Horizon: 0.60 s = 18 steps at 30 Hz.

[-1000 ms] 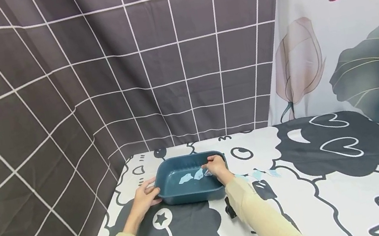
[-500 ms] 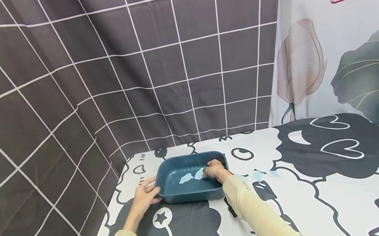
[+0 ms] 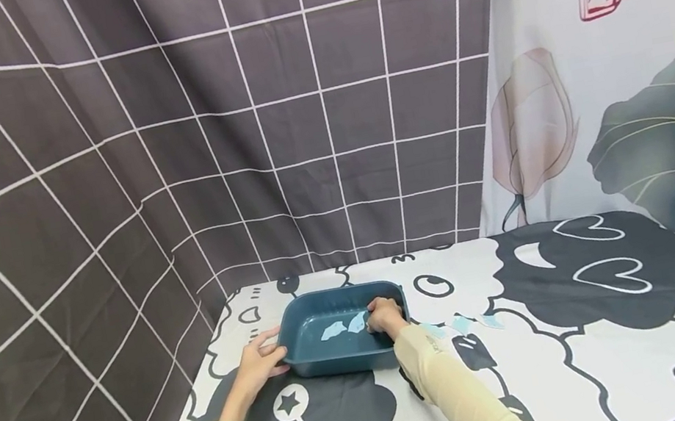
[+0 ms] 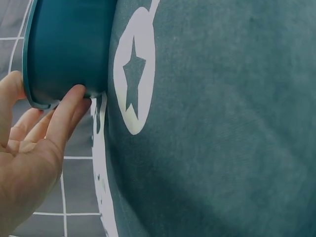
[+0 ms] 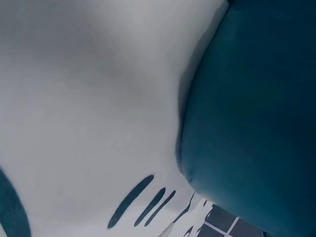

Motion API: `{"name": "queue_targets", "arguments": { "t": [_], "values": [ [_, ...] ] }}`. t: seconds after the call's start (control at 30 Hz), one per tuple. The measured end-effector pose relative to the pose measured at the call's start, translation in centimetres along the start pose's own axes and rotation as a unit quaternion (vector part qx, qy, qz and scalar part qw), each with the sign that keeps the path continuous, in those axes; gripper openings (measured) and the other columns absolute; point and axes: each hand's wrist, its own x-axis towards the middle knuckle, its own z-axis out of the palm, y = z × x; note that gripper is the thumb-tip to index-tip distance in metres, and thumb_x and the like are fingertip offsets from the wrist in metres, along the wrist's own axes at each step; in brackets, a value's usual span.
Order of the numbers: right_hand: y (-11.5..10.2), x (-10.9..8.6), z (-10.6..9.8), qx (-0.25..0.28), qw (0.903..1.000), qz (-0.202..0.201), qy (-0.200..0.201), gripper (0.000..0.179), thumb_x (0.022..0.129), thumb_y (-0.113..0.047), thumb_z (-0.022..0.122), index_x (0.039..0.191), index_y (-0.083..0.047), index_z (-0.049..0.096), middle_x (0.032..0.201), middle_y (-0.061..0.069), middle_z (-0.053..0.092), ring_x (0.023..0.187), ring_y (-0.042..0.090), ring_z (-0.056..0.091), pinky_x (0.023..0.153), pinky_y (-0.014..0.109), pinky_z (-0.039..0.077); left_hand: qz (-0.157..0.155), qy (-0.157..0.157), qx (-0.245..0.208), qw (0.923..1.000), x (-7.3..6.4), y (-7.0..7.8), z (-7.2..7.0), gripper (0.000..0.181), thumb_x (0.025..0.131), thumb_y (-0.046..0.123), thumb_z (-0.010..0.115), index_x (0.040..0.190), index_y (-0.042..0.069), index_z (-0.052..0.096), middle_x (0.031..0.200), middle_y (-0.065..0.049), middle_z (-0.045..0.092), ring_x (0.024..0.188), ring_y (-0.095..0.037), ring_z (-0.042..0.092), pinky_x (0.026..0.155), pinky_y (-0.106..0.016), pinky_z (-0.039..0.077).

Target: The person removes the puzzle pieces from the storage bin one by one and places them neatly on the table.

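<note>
A dark teal plastic basin (image 3: 343, 364) sits on the patterned cloth. My left hand (image 3: 259, 364) holds its left end; in the left wrist view, digits reach the rim and the lower outer wall. My right hand (image 3: 386, 317) reaches down inside the right end, fingers bent towards the floor of the basin. Two flat, jagged light-blue pieces, one (image 3: 333, 330) at the left and one (image 3: 357, 323) nearer the right hand, lie inside. The right fingertips are hidden, and I cannot tell whether they hold a piece. The right wrist view shows only the basin's outside and cloth.
Several more light-blue pieces (image 3: 461, 324) lie in a row on the cloth, right of the basin. A dark gridded curtain (image 3: 355, 118) hangs behind and along the left; a floral curtain (image 3: 536, 117) hangs at the right.
A light-blue piece showing under the right fingertips a second ago is now hidden by that hand, which has shifted slightly inside the basin. The left hand keeps its place.
</note>
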Motion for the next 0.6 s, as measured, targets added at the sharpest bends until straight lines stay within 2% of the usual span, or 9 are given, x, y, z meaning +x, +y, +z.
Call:
{"name": "queue_targets", "arguments": {
  "t": [0.2,0.4,0.5,0.6],
  "values": [
    [0.5,0.0,0.3,-0.041,0.9987,-0.021,0.021,0.027,0.068,-0.004,0.08,0.094,-0.004,0.076,0.101,0.012,0.074,0.101,0.035,0.065,0.095,0.042,0.056,-0.002,-0.006,-0.007,1.0,0.0,-0.4,0.0,0.051,0.089,-0.003,0.056,0.138,-0.01,0.045,0.126,-0.041,0.055,0.106,-0.047,0.066,0.078,-0.041,0.065],
    [-0.3,-0.6,-0.1,-0.047,0.9982,-0.021,0.03,0.018,0.068,-0.005,0.081,0.083,0.002,0.072,0.09,0.016,0.073,0.088,0.032,0.066,0.086,0.041,0.061,-0.001,-0.01,-0.015,0.9998,0.2,-0.6,-0.3,0.052,0.088,-0.004,0.056,0.138,-0.009,0.045,0.126,-0.04,0.056,0.107,-0.047,0.066,0.078,-0.041,0.065],
    [-0.6,-0.9,-0.3,-0.061,0.9972,-0.018,0.04,0.016,0.068,-0.005,0.082,0.074,0.0,0.068,0.081,0.015,0.071,0.079,0.029,0.065,0.08,0.042,0.062,0.003,-0.011,-0.012,0.9999,0.3,-0.5,-0.4,0.052,0.088,-0.003,0.057,0.138,-0.009,0.045,0.126,-0.04,0.055,0.109,-0.047,0.064,0.079,-0.041,0.065],
    [-0.7,-1.0,-0.5,-0.073,0.9959,-0.024,0.048,0.016,0.066,-0.007,0.082,0.07,-0.002,0.067,0.078,0.013,0.07,0.078,0.029,0.065,0.079,0.041,0.062,0.003,-0.008,-0.006,0.9999,0.4,-0.4,-0.4,0.052,0.088,-0.003,0.057,0.138,-0.009,0.045,0.127,-0.04,0.055,0.111,-0.048,0.063,0.08,-0.041,0.065]
  ]
}}
